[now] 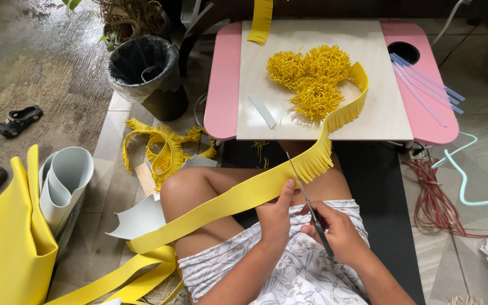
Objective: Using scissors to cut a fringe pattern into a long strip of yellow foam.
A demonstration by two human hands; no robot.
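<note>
My left hand (277,216) pinches a long yellow foam strip (238,197) that runs across my lap, from the floor at the lower left up onto the small table. My right hand (339,230) grips a pair of scissors (303,186), blades open and pointing up at the strip's edge. Beyond the blades the strip carries a cut fringe (323,158) and curves up over the table. Three yellow fringed pom-pom flowers (312,76) lie on the table top.
The low table (224,85) has pink ends and a pale top, with a white strip (262,110), clear blue sticks (425,85) and another fringed piece (261,22). A black bin (142,65), fringed scraps (162,149), rolled grey and yellow foam sheets (63,181) and red cord (433,197) lie around.
</note>
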